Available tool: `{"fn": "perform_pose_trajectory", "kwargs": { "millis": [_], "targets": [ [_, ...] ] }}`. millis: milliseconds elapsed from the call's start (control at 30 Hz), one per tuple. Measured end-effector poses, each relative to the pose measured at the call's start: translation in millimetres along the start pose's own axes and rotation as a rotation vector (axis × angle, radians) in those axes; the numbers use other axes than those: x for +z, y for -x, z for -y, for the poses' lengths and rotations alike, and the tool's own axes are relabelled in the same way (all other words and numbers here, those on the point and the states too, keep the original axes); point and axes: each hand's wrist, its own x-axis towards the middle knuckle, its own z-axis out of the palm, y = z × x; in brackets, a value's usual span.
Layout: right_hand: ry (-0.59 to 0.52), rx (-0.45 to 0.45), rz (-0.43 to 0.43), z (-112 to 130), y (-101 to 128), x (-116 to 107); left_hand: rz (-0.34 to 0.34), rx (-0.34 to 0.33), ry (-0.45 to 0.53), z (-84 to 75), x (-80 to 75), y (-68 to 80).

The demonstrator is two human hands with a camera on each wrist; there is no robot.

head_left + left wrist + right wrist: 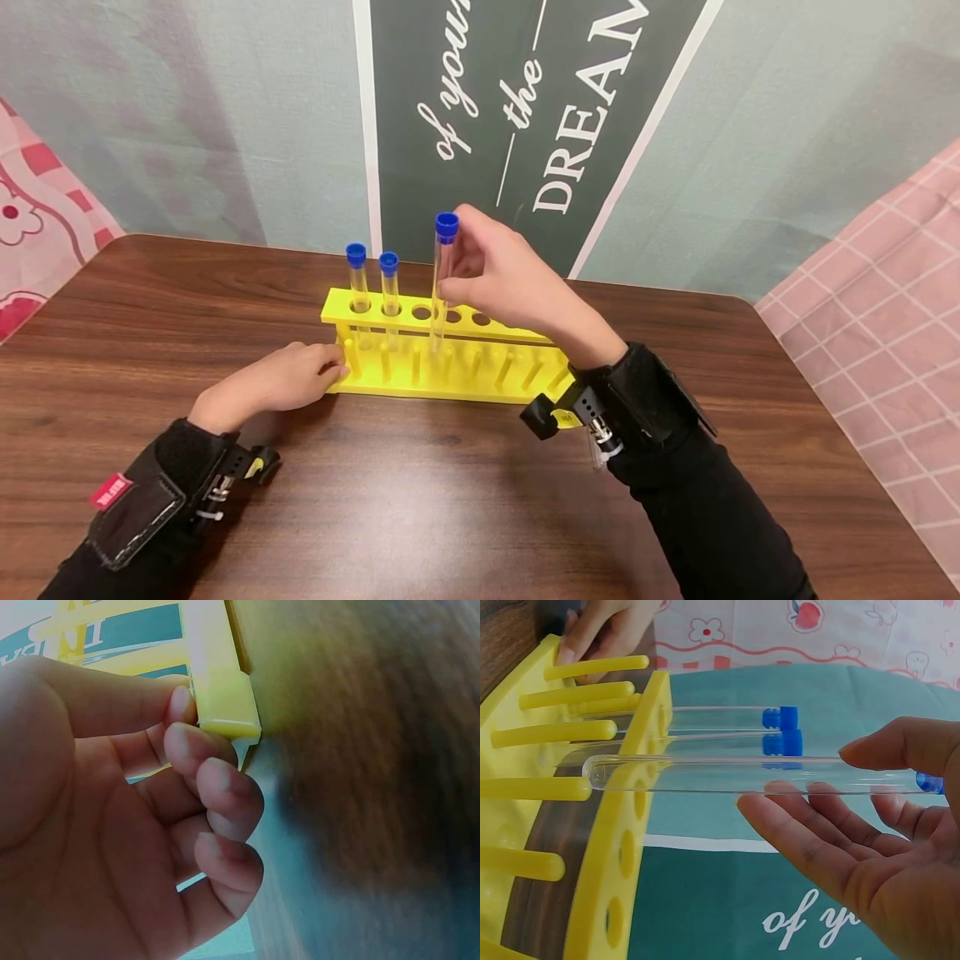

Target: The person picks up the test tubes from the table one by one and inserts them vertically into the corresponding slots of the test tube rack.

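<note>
A yellow test tube rack point(450, 387) stands on the table with a row of holes along its top bar and upright pegs on its base. My left hand point(296, 375) grips the left end of its base; the left wrist view shows thumb and fingertips at the yellow corner point(229, 705). In my right hand point(506, 271) is a clear test tube point(705, 774) with a blue cap point(446, 227), pinched between thumb and fingers. The tube is upright, its lower end near the peg tips, overlapping the top bar. Two capped tubes point(358, 279) point(389, 283) sit in the leftmost holes.
Brown wood-grain table point(420, 500) lies under the rack. A grey-green cloth point(285, 125) with a dark lettered panel point(480, 192) hangs close behind it. Pink patterned cloth point(892, 333) borders the right side, with more pink cloth point(37, 208) at the left.
</note>
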Motion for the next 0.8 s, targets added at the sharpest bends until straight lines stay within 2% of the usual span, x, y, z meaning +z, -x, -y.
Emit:
{"fn": "perform_pose_trajectory", "kwargs": {
  "millis": [400, 800],
  "targets": [
    [-0.015, -0.034, -0.043, 8, -9, -6, 0.003, -0.002, 0.002, -1.4, -0.4, 0.3],
    [-0.066, -0.002, -0.067, 10, -18, -7, -0.001, -0.001, 0.008, -1.4, 0.6, 0.5]
  ]
}}
